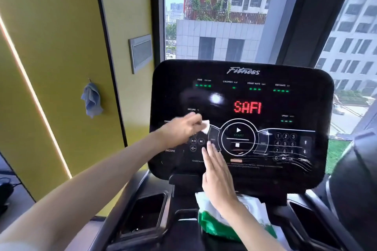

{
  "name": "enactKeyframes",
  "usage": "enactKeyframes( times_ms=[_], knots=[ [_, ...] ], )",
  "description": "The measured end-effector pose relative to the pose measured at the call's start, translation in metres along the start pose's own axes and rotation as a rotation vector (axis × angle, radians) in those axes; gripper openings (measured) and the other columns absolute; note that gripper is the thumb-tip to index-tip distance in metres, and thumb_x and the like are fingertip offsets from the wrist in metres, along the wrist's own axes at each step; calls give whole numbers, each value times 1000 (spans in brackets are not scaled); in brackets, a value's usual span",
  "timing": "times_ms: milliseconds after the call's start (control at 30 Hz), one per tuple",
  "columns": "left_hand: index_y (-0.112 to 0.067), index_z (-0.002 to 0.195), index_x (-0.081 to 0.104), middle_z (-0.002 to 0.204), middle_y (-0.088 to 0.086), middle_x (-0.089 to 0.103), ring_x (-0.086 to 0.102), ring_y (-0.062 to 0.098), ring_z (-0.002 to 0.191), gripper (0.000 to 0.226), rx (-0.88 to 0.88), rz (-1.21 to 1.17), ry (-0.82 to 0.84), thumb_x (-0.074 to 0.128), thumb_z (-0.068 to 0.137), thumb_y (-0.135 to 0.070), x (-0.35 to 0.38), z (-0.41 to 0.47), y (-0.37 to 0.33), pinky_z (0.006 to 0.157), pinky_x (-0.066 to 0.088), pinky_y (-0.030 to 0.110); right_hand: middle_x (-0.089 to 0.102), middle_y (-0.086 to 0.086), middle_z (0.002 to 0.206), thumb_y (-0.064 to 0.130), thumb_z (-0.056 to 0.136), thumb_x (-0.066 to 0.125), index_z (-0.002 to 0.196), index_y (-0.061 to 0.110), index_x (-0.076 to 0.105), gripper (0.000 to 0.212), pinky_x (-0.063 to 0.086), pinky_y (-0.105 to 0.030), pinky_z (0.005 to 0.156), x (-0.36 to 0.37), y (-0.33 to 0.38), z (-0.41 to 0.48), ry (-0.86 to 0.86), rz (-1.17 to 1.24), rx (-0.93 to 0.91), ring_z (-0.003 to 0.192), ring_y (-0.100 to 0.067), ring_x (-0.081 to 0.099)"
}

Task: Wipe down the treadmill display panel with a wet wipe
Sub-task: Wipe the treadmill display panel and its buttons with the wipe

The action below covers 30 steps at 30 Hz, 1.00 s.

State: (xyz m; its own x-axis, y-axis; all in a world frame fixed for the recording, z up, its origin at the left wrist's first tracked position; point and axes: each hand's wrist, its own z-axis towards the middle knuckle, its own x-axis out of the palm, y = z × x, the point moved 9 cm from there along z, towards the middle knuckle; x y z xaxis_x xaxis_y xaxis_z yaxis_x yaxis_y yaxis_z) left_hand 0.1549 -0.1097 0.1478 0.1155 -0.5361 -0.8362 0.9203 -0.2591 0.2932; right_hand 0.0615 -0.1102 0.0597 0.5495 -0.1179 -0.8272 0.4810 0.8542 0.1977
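Note:
The black treadmill display panel (265, 98) faces me, lit with red letters and green dashes. My left hand (183, 128) presses a small white wet wipe (205, 126) against the panel's left side, just left of the round START ring. My right hand (218, 175) is flat with fingers straight, its fingertips touching the panel's lower middle below the wipe. It holds nothing.
A green and white wet wipe pack (212, 222) lies on the console shelf under my right wrist. Cup holders (146, 214) sit to either side. A blue cloth (91, 100) hangs on the yellow wall at the left. A window is behind the panel.

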Motion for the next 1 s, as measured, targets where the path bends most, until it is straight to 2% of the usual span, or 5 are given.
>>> enactKeyframes(
  times_ms=[133,300,433,900,1000],
  knots=[
    [-2,107,63,86,14,49,44,25,77,42,-521,-126,-352,55,72,18,-36,-6,57,49,47,39,32,-16,148,-18,61,61,140,-1,34,85,29,-38,112,8,9,-9,-7,29,-11,137,-26,29],
    [-5,105,61,88,10,52,42,22,82,48,-33,-62,24,62,62,15,17,-8,-33,43,46,33,35,-19,145,-20,54,64,137,-3,38,88,35,-36,105,17,3,-15,21,48,52,134,-28,35],
    [-7,112,59,94,15,51,44,25,85,37,-417,-104,-170,53,79,8,-14,-8,34,57,50,42,31,-13,149,-20,62,55,140,1,35,83,54,-36,87,19,-1,-19,48,118,73,137,-24,29],
    [-6,111,61,87,13,50,47,26,78,34,-741,-205,-427,39,86,-1,-15,-64,48,61,47,37,-8,-8,154,-22,73,39,146,2,7,84,13,-39,118,30,5,-23,125,87,10,143,-23,-8],
    [-11,114,56,90,6,44,42,21,79,41,-347,-155,-145,43,79,7,21,-64,-18,48,48,36,-12,-8,154,-20,74,43,146,1,3,85,9,-38,118,31,5,-23,134,81,14,142,-22,-13]
  ],
)
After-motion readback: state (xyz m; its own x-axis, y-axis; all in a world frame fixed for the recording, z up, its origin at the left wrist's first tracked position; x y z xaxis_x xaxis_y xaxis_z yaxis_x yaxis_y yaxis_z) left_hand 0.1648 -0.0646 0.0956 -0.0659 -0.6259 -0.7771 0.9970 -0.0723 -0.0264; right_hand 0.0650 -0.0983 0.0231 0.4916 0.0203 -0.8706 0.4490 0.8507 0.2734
